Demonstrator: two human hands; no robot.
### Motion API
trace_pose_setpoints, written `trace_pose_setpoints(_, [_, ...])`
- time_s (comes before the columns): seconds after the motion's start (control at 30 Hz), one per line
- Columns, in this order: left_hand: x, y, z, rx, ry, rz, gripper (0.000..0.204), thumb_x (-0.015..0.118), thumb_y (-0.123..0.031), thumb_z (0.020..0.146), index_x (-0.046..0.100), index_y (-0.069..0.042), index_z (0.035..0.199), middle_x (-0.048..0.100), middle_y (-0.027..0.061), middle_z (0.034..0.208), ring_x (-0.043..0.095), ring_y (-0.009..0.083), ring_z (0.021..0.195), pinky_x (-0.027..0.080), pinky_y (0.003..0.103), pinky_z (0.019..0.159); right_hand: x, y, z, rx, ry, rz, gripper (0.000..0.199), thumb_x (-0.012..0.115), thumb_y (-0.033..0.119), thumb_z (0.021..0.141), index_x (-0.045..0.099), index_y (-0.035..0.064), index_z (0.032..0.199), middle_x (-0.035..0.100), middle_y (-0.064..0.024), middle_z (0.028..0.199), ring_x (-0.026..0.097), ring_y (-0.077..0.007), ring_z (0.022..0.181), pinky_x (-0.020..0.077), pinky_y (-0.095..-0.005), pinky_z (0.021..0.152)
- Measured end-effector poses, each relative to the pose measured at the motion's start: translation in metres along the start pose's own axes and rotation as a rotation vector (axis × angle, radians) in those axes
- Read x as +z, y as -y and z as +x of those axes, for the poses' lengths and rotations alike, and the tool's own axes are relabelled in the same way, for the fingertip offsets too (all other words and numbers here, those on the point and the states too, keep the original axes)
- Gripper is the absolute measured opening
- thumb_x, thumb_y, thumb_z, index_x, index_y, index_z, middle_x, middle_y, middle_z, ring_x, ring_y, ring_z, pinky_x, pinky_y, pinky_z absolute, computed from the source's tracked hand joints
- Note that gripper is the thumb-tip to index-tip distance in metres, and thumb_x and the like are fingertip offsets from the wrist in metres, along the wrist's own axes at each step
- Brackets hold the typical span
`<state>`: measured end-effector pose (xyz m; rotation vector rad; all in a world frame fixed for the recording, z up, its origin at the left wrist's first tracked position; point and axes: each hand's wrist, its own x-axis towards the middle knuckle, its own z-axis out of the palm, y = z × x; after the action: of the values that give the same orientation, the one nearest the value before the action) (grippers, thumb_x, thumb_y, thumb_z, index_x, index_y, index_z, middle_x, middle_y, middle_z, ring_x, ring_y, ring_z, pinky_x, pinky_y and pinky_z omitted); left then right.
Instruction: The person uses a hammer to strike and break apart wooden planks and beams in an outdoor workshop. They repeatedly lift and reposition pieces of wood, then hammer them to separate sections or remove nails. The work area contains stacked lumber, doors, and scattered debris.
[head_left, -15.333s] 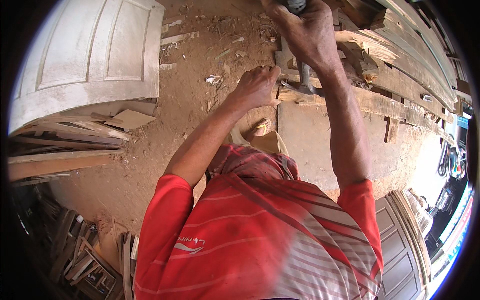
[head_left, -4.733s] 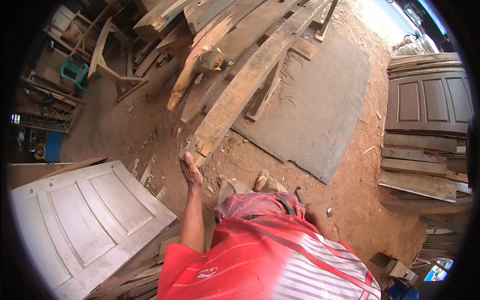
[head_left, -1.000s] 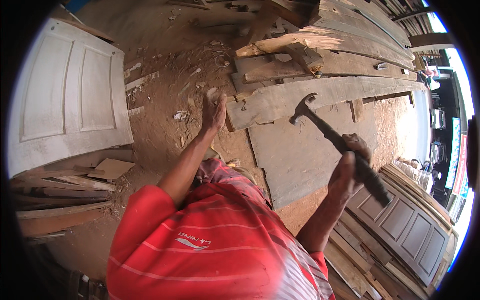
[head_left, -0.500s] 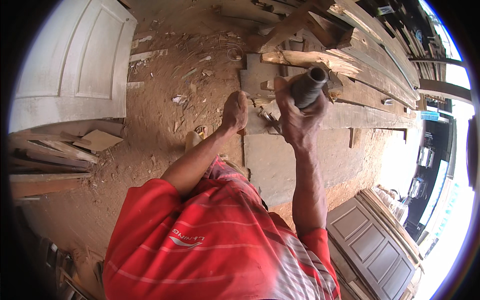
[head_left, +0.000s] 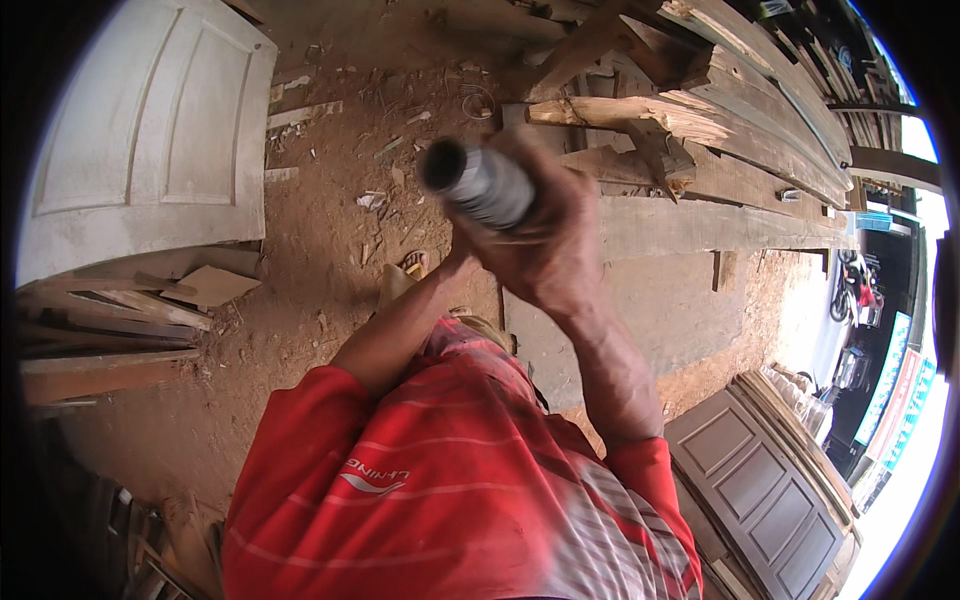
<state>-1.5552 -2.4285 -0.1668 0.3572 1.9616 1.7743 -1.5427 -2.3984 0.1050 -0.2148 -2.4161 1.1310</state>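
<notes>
My right hand [head_left: 550, 235] is wrapped round a dark, ridged, tube-like handle [head_left: 490, 190] with a round hollow end. That end tilts up and to the left, slightly blurred by motion. What the handle belongs to is hidden beneath the fist. My left forearm [head_left: 400, 315] reaches up from the lower left, and the left wrist [head_left: 460, 262] passes behind the right hand. The left fingers are covered, so their grip does not show. Both hands are above a grey board [head_left: 640, 320] lying on the dirt ground.
Long wooden beams [head_left: 760, 215] are stacked at the far right, one with a splintered end [head_left: 570, 110]. A white panelled door [head_left: 150, 140] stands at the left above scrap wood [head_left: 130, 320]. A brown panelled door [head_left: 760, 480] leans at the lower right. Debris litters the dirt [head_left: 330, 220].
My right hand has swung left with the handle, whose hollow end now tilts left instead of right. The left hand, closed and visible before, is now hidden behind the right.
</notes>
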Motion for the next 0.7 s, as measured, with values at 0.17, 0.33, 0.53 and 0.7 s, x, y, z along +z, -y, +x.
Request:
trace_pose_setpoints(0.17, [-0.010, -0.008, -0.005, 0.009, 0.035, 0.117, 0.047, 0.033, -0.035, 0.111, 0.063, 0.000, 0.104, 0.064, 0.0204, 0.097, 0.064, 0.0353, 0.093, 0.050, 0.044, 0.085, -0.037, -0.031, -0.002, 0.462, -0.112, 0.033, 0.035, 0.081, 0.028, 0.087, 0.069, 0.0013, 0.106, 0.073, -0.0098, 0.088, 0.068, -0.0129, 0.080, 0.0562, -0.0324, 0.075])
trace_pose_setpoints(0.33, [0.004, 0.025, -0.002, -0.001, -0.001, -0.079, 0.047, 0.032, -0.034, 0.111, 0.063, 0.000, 0.104, 0.065, 0.0213, 0.098, 0.064, 0.0361, 0.093, 0.049, 0.044, 0.085, -0.015, -0.025, 0.003, 0.408, 0.024, 0.004, 0.036, 0.081, 0.027, 0.086, 0.067, 0.0030, 0.110, 0.074, -0.0153, 0.089, 0.073, -0.0207, 0.081, 0.0586, -0.0381, 0.075])
trace_pose_setpoints(0.53, [0.009, 0.013, 0.003, -0.061, 0.041, -0.214, 0.046, 0.033, -0.034, 0.111, 0.063, 0.001, 0.105, 0.065, 0.0215, 0.099, 0.064, 0.0360, 0.093, 0.050, 0.044, 0.085, 0.046, -0.022, 0.009, 0.193, 0.216, -0.192, 0.035, 0.081, 0.027, 0.084, 0.061, 0.0088, 0.107, 0.073, -0.0196, 0.083, 0.074, -0.0396, 0.082, 0.0601, -0.0479, 0.072])
trace_pose_setpoints(0.7, [-0.002, 0.005, -0.007, -0.039, 0.079, -0.117, 0.046, 0.033, -0.034, 0.111, 0.063, 0.001, 0.106, 0.065, 0.0217, 0.100, 0.065, 0.0358, 0.093, 0.050, 0.044, 0.085, 0.044, -0.023, -0.005, 0.075, 0.119, -0.066, 0.034, 0.085, 0.015, 0.079, 0.061, 0.0088, 0.102, 0.071, -0.0157, 0.079, 0.074, -0.0309, 0.074, 0.0571, -0.0433, 0.064])
